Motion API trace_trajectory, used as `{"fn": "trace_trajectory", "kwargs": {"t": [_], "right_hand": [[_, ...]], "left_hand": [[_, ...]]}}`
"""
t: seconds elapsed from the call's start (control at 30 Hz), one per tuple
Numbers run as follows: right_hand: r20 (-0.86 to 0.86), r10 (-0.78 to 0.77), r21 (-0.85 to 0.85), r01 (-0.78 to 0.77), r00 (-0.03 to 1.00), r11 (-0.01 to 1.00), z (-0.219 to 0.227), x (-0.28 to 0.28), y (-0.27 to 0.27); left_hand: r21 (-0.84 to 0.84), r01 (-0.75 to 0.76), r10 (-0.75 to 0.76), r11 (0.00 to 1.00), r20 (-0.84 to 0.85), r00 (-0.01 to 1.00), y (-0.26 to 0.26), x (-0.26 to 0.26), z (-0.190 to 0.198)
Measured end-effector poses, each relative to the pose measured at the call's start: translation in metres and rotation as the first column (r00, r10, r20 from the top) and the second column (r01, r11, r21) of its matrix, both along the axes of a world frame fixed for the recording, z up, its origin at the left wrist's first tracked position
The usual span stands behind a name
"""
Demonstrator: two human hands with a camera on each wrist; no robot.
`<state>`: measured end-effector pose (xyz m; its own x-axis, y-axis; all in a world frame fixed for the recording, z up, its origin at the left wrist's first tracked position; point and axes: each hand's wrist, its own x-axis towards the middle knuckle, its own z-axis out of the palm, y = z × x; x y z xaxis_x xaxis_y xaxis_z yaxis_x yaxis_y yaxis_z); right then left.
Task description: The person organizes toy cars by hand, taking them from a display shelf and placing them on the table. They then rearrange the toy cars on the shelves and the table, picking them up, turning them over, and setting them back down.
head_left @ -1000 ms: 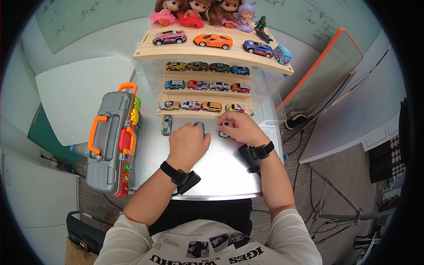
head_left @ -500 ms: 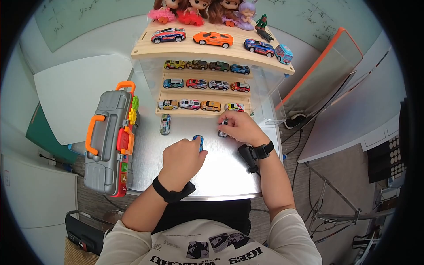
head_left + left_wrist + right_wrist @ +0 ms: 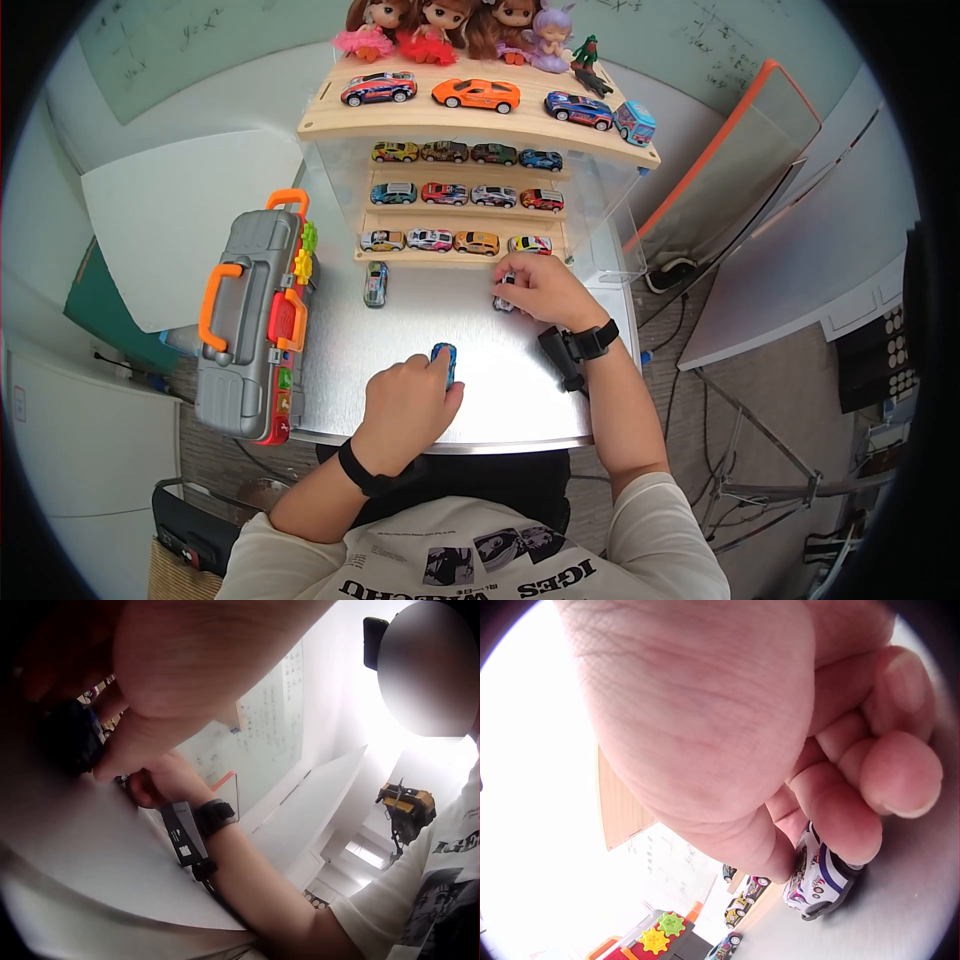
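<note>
My left hand (image 3: 405,410) is low on the metal table, its fingers and thumb around a small blue toy car (image 3: 447,357). In the left wrist view this car (image 3: 75,735) looks dark and blurred beside the thumb. Farther up, in front of the shelf, my right hand (image 3: 548,290) pinches a white toy car (image 3: 503,300) between thumb and fingers. The right wrist view shows purple stripes on that car (image 3: 817,881), close over the tabletop. A multicoloured toy car (image 3: 375,285) stands alone at the table's upper left.
A stepped wooden shelf (image 3: 465,215) carries rows of small cars. On its top board (image 3: 335,115) are larger cars, dolls and figures. A grey toy toolbox (image 3: 245,320) with orange handles lies along the table's left edge. An orange-framed board (image 3: 725,150) leans at right.
My left hand has drawn back toward my body with the blue toy car, away from the shelf. The right hand stays in place with the white toy car.
</note>
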<state>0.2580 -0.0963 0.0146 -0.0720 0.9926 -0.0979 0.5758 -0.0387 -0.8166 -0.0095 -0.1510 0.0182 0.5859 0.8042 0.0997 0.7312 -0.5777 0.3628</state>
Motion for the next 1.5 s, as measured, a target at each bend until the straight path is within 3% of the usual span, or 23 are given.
{"fn": "trace_trajectory", "kwargs": {"t": [0.23, 0.57, 0.67, 0.83, 1.07, 1.23, 1.5], "right_hand": [[0.040, 0.039, 0.082, -0.042, 0.998, 0.996, -0.010, 0.005, 0.002], [0.004, 0.027, 0.106, -0.028, 1.000, 0.994, -0.012, 0.007, 0.002], [-0.010, 0.030, 0.108, -0.029, 0.999, 0.994, -0.012, 0.007, 0.002], [0.010, 0.009, 0.057, -0.009, 1.000, 0.998, -0.009, 0.008, 0.002], [0.005, 0.018, 0.096, -0.019, 1.000, 0.995, -0.010, 0.005, 0.002], [-0.038, -0.008, 0.018, 0.008, 0.999, 1.000, -0.007, 0.006, 0.001], [-0.092, -0.021, -0.018, 0.020, 0.996, 1.000, -0.007, 0.005, 0.000]], "left_hand": [[0.087, 0.005, -0.009, 0.996, 0.046, 0.999, 0.001, 0.003, -0.010], [0.141, -0.106, 0.109, 0.984, -0.008, 0.994, 0.075, 0.033, -0.009], [0.117, -0.094, 0.107, 0.989, -0.110, 0.988, 0.064, 0.034, 0.004], [0.133, -0.061, 0.077, 0.989, -0.121, 0.990, 0.025, 0.014, 0.007], [0.041, -0.032, 0.034, 0.999, -0.055, 0.998, -0.002, -0.018, 0.004], [0.035, -0.064, 0.056, 0.997, 0.200, 0.978, 0.008, -0.021, 0.006], [0.038, -0.103, 0.092, 0.994, 0.230, 0.969, 0.013, -0.021, 0.004]]}}
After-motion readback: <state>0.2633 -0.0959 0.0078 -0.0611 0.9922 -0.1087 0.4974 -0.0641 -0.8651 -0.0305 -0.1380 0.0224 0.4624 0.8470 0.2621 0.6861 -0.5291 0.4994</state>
